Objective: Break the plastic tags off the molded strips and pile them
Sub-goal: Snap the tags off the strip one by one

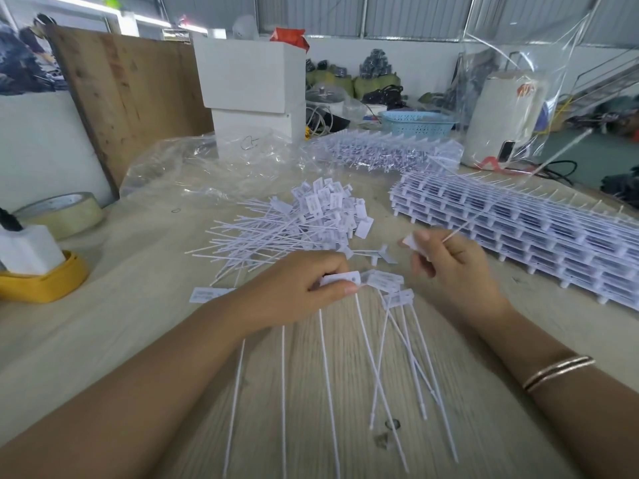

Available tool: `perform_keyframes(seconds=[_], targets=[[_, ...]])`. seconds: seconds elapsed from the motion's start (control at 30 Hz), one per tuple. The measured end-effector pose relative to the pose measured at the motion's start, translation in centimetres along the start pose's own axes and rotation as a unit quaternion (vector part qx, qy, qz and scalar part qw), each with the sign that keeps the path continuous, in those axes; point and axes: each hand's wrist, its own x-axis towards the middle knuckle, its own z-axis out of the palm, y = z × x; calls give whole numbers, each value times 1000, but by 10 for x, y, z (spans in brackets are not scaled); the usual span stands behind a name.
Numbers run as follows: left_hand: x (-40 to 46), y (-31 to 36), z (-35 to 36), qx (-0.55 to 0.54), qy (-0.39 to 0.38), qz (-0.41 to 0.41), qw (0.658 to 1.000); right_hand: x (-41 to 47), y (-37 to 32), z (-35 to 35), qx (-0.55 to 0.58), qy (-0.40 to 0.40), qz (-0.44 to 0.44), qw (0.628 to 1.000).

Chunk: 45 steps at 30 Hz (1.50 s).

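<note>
White plastic tags form a sizeable pile (304,219) on the table (103,340) beyond both hands, yet stacked molded strips (518,229) to the right remain unbroken; the task appears well short of finished. Left hand (294,288) grips a partly stripped strip (349,281), tails trailing toward the person. Right hand (446,261) pinches one detached tag (413,242), just beside.

Table (103,340): pale wood, matt, fine grain. Tags (311,216) and molded strips (518,219): white plastic, smooth, matt. Bag (207,167), far left: clear glossy film, crinkled. Board (131,91): rough brown wood. Basket (416,123): blue perforated plastic. Bangles (558,372): shiny metal.
</note>
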Motion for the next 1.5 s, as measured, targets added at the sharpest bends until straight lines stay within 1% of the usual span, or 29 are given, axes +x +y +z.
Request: perform_keyframes(seconds=[0.07,0.17,0.23,0.3,0.4,0.5,0.6,0.67,0.77,0.83,0.9,1.03,1.13,1.2,1.27,1.33,1.4,1.5], targets=[[0,-2,-1,11,-8,-17,1000,3,4,-9,-67,-13,-38,997],[-1,-2,-2,51,-25,-29,998,3,6,-4,-143,-86,-128,978],[-1,-1,-2,65,-11,-41,997,3,7,5,-189,-144,-147,960],[0,0,-3,65,0,-53,996,2,11,8,-223,-176,-164,945],[0,2,-6,59,-5,-76,995,1,12,5,-208,-199,-161,944],[0,4,-9,38,-4,-102,994,-1,8,2,-149,-204,-120,960],[0,3,-9,31,-3,-112,993,-1,4,1,-106,-217,-82,967],[0,2,-8,22,-9,-113,993,-1,4,1,-91,-213,-67,970],[2,5,-7,-18,-27,-113,993,-1,5,1,-80,-203,-69,974],[6,9,-8,-33,-45,-113,992,-1,3,1,-92,-182,-92,975],[13,17,-9,-37,-53,-101,993,-2,1,1,-127,-159,-133,970],[26,33,-13,-68,-36,-82,994,-4,-3,5,-240,-140,-214,936],[29,34,-13,-86,-31,-83,992,-3,-5,7,-322,-82,-270,904],[25,30,-8,-94,-15,-86,992,-4,-6,7,-342,-52,-297,890],[21,22,-3,-73,11,-87,994,-4,-8,6,-339,-34,-305,890],[17,14,-1,-18,26,-96,995,-4,-8,6,-347,-27,-311,884],[14,8,0,15,22,-95,995,-5,-7,7,-361,-26,-323,875],[9,9,0,57,21,-76,995,-4,-6,9,-348,-19,-325,879]])
